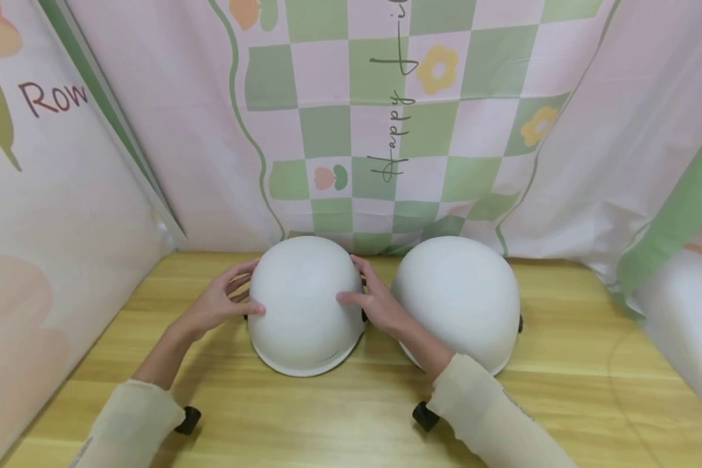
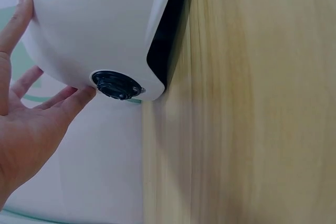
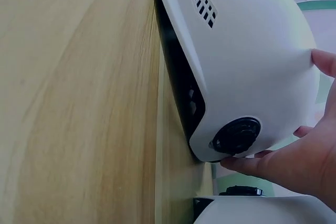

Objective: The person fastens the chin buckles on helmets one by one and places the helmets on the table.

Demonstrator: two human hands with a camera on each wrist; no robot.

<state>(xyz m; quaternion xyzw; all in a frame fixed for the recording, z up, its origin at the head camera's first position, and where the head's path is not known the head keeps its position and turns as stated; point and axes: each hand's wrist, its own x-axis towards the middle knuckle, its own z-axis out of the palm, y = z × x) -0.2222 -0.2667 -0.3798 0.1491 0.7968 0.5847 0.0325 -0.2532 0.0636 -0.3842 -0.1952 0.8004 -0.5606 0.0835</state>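
A white helmet (image 1: 307, 305) stands dome up on the wooden table, its front rim towards me. My left hand (image 1: 213, 305) holds its left side, thumb on the front of the shell and fingers spread behind. On the opposite side my right hand (image 1: 377, 300) grips it the same way. The left wrist view shows fingertips beside a round black side knob (image 2: 116, 85). Another black knob (image 3: 237, 135) and a slotted vent (image 3: 203, 2) appear in the right wrist view. Whether the rim touches the table all round, I cannot tell.
A second white helmet (image 1: 456, 292) stands close on the right, partly behind my right forearm. The wooden table (image 1: 304, 422) ends at a printed checkered curtain (image 1: 380, 130). A pale printed panel (image 1: 47, 214) borders the left side.
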